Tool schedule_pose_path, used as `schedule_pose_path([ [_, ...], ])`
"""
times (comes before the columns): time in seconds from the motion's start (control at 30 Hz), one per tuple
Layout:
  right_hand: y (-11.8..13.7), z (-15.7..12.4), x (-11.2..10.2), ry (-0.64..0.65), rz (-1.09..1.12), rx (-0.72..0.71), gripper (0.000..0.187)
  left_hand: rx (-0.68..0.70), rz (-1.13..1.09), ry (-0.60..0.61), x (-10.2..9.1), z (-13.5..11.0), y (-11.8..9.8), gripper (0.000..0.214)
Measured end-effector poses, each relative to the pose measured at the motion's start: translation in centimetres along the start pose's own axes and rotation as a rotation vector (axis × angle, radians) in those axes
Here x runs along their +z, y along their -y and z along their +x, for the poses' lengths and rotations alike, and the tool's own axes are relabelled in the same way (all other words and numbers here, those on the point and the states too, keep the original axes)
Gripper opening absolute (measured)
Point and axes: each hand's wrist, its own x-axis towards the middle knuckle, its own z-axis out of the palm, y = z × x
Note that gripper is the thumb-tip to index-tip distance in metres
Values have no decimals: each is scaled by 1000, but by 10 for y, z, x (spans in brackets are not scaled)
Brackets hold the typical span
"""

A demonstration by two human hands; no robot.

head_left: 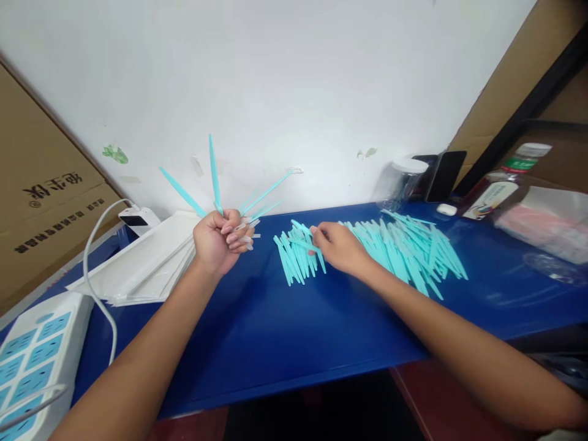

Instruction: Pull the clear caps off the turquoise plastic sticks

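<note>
My left hand is closed around several slim turquoise sticks with clear end caps, which look like eyebrow razors. Their tapered handles fan out above the fist, and the clear caps stick out on its right side. Over a small pile of the same razors, my right hand pinches one razor between thumb and fingers. That razor lies crosswise over the pile. A larger heap of razors spreads on the blue table to the right, partly behind my right wrist.
White plastic bags lie on the blue table at left, near a power strip and a white cable. A clear jar, a phone, a bottle and a plastic packet stand at right.
</note>
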Motion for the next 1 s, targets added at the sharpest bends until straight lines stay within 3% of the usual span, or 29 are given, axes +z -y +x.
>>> schedule_pose_path([
  [0.17, 11, -16, -4, 129, 11, -42, 36, -6, -4, 0, 0, 0, 1, 17],
  [0.4, 0, -4, 0, -3, -91, -27, 32, -33, -61, -37, 1, 0, 1, 22],
  [0.57, -10, 3, 8, 91, 100, 34, 24, -58, -99, -40, 2, 0, 2, 24],
  [0.63, -11, 2, 8, 63, 106, 42, 18, -60, -101, -44, 2, 0, 2, 24],
  [0.73, -7, -1, 7, -81, -80, -10, 15, -74, -134, -62, 2, 0, 3, 24],
  [0.8, -1, -5, 7, -139, -226, -75, 17, -87, -150, -69, 3, 0, 3, 24],
  [0.87, 8, -10, 8, -108, -286, -138, 24, -91, -150, -71, 4, -1, 3, 24],
  [1.0, 19, -18, 8, -43, -191, -244, 48, -84, -140, -79, 5, -1, 2, 24],
])
